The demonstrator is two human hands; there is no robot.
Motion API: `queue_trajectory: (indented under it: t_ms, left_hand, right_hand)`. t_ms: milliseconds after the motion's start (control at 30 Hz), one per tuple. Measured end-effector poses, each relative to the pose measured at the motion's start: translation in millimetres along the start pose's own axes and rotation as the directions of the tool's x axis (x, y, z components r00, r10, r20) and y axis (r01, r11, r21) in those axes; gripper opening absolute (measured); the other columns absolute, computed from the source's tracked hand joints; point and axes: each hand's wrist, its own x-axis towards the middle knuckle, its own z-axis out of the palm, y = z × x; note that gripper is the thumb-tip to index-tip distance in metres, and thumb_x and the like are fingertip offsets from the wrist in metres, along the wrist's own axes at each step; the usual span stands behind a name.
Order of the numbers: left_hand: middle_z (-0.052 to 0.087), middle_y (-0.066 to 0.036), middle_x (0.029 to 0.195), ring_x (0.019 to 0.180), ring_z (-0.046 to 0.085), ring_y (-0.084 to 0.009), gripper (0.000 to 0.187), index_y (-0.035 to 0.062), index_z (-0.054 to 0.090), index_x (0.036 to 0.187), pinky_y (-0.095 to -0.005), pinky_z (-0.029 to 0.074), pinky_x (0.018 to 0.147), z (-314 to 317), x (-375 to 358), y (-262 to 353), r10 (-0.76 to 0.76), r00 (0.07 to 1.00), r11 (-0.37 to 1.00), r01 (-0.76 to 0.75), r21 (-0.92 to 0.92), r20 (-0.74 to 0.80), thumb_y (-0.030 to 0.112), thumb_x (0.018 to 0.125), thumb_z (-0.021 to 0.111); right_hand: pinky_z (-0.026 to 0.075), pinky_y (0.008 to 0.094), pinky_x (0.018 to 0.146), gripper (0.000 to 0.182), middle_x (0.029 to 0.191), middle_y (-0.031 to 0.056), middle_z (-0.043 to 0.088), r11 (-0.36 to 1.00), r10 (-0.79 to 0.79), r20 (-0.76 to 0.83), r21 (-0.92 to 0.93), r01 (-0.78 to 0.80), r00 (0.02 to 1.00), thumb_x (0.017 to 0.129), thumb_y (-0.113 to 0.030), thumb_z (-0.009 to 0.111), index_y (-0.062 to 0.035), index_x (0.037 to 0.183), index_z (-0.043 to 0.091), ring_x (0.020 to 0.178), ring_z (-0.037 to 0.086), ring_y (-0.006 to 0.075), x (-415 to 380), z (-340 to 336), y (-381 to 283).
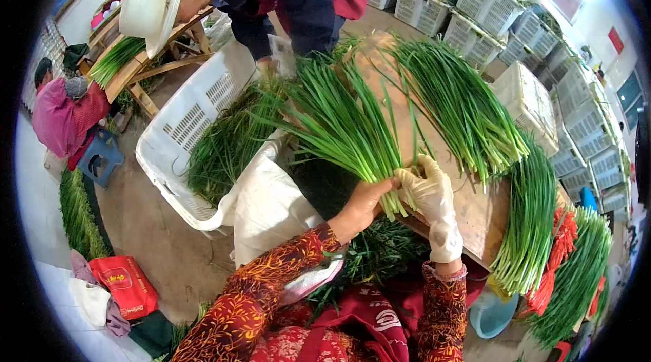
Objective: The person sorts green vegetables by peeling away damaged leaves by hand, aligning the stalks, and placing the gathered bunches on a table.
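A loose bunch of garlic chives (pixel 342 118) fans out over the wooden board (pixel 475 216), its pale stem ends toward me. My bare left hand (pixel 363 207) is closed around the stems near their base. My right hand (pixel 430 196), in a whitish glove, has its thumb and fingers pinched at the same stem ends, close to my left thumb. Another pile of chives (pixel 468 107) lies on the board beyond my right hand. More chives (pixel 525 226) lie along the board's right edge, beside a bundle of red ties (pixel 559 250).
A white crate (pixel 180 124) with loose greens stands left of the board, near a white sack (pixel 268 209). A person in a hat (pixel 152 6) leans over it. Stacked crates (pixel 481 6) line the back. A blue bucket (pixel 494 314) sits below the board at right.
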Motion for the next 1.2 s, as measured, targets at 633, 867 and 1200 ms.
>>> queue_trajectory:
  t_ms: [633,867,1200]
  left_hand:
    - [0.061,-0.009,0.088,0.077,0.059,-0.0184,0.023,-0.0005,0.055,0.098,-0.0324,0.052,0.066,9.5,-4.6,26.1,-0.046,0.991,0.990,0.062,-0.125,0.129,0.012,0.079,0.058]
    - [0.060,-0.004,0.084,0.075,0.059,-0.0156,0.022,0.0028,0.054,0.097,-0.0311,0.052,0.064,19.2,-15.8,24.8,0.058,0.997,0.997,-0.055,-0.056,0.048,0.012,0.078,0.060]
    - [0.062,-0.007,0.088,0.074,0.060,-0.0143,0.025,0.0010,0.055,0.102,-0.0279,0.049,0.067,1.2,-40.1,-5.2,-0.030,1.000,0.999,0.030,0.020,0.009,0.013,0.081,0.057]
  right_hand:
    - [0.044,0.0245,0.059,0.015,0.074,0.0122,0.058,0.776,-0.073,0.244,0.624,-0.099,0.967,0.085,-0.015,0.054,-0.0006,0.084,0.055,0.060,0.051,0.0129,-101.5,-27.2,21.1]
    - [0.048,0.0342,0.073,0.035,0.090,0.0145,0.061,0.747,0.251,0.387,-0.660,0.077,0.887,0.075,-0.036,0.060,-0.0097,0.098,0.061,0.083,0.060,0.0283,-106.4,-50.3,22.2]
    - [0.044,0.0272,0.058,0.025,0.068,0.0059,0.055,0.948,-0.260,0.072,-0.172,0.269,0.963,0.077,-0.008,0.061,-0.0062,0.102,0.058,0.062,0.055,0.0159,-21.3,-18.6,-18.6]
